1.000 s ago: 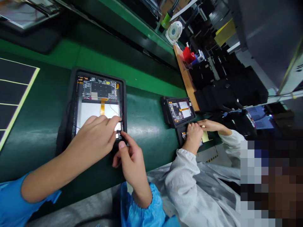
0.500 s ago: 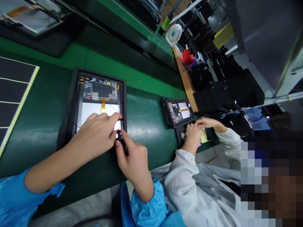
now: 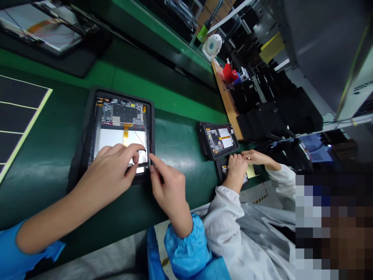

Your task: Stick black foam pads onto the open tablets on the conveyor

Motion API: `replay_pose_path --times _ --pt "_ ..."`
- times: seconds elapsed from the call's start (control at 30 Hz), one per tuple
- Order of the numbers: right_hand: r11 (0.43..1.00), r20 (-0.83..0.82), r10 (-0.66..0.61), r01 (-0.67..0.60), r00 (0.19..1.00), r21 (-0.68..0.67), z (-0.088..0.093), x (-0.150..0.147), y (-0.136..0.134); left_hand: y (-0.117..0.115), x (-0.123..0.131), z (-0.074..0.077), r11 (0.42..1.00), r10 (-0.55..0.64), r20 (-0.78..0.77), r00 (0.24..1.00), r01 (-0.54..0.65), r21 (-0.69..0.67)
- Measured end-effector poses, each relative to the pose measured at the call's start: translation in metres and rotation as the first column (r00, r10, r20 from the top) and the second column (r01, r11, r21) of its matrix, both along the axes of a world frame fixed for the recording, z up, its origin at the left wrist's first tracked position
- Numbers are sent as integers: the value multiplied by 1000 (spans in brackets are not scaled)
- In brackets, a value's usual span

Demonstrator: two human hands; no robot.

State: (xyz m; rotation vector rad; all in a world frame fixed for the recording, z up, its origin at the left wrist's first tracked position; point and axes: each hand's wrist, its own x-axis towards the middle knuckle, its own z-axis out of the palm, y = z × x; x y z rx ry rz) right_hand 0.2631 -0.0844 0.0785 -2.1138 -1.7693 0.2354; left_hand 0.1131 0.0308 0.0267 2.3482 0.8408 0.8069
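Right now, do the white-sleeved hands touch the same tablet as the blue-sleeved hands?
No, the white-sleeved hands are on another tablet further along the green bench.

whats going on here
A person in blue sleeves is working on an opened tablet on a green bench. Their left hand lies over its white panel, fingers near a thin red wire, and their right hand touches the tablet's edge. Nearby, a co-worker in white works on another unit.
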Motion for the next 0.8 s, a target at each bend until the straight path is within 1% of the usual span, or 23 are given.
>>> replay_pose_path --times 0.03,0.13,0.2,0.27,0.4,0.6,0.73,0.8 --pt "999 9 46 -46 999 16 -3 4 4 0 0 -1 1000 0 8 1000 0 -14" --pt "983 87 182 -183 979 2 -10 14 16 1 1 -4 999 6 20 1000 -5 -51" --pt "975 127 222 -224 967 0 -14 17 19 1 1 -6 998 11 18 1000 -10 -66" --pt "972 128 232 -234 964 4 -16 18 19 2 2 -6 997 12 18 1000 -11 -75" --pt "981 70 194 -195 979 14 -18 18 16 2 4 -5 996 10 20 1000 -9 -89" --pt "990 -92 127 -121 988 66 -19 19 17 3 6 -3 999 6 -30 1000 -7 -49" --pt "997 -226 50 -34 973 71 -19 16 19 1 9 -3 1000 14 -55 998 -16 -27" --pt "999 -278 -13 25 961 40 -18 14 21 1 10 -4 1000 17 -59 998 -18 -18"
